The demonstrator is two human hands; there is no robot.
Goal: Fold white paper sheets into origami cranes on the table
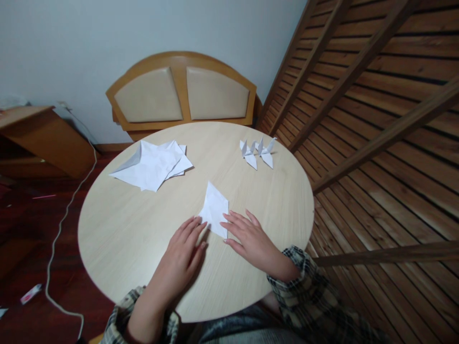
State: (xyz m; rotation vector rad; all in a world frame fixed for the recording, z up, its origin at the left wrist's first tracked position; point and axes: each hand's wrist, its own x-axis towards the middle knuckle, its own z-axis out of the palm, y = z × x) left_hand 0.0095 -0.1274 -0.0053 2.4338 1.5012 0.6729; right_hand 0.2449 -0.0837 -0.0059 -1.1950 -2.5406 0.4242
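Note:
A folded white paper piece (215,206), kite-shaped, lies flat near the front of the round wooden table (118,239). My left hand (182,251) rests flat beside its left lower edge, fingers stretched and fingertips touching the paper. My right hand (247,236) lies flat on the table at the paper's right lower corner, fingers out and pressing its edge. Neither hand lifts the paper.
A loose stack of white paper sheets (152,165) lies at the table's back left. Two finished paper cranes (258,152) stand at the back right. A wooden headboard (181,91) leans behind the table. A slatted wooden frame (376,95) stands on the right. A white cable (57,239) runs over the floor.

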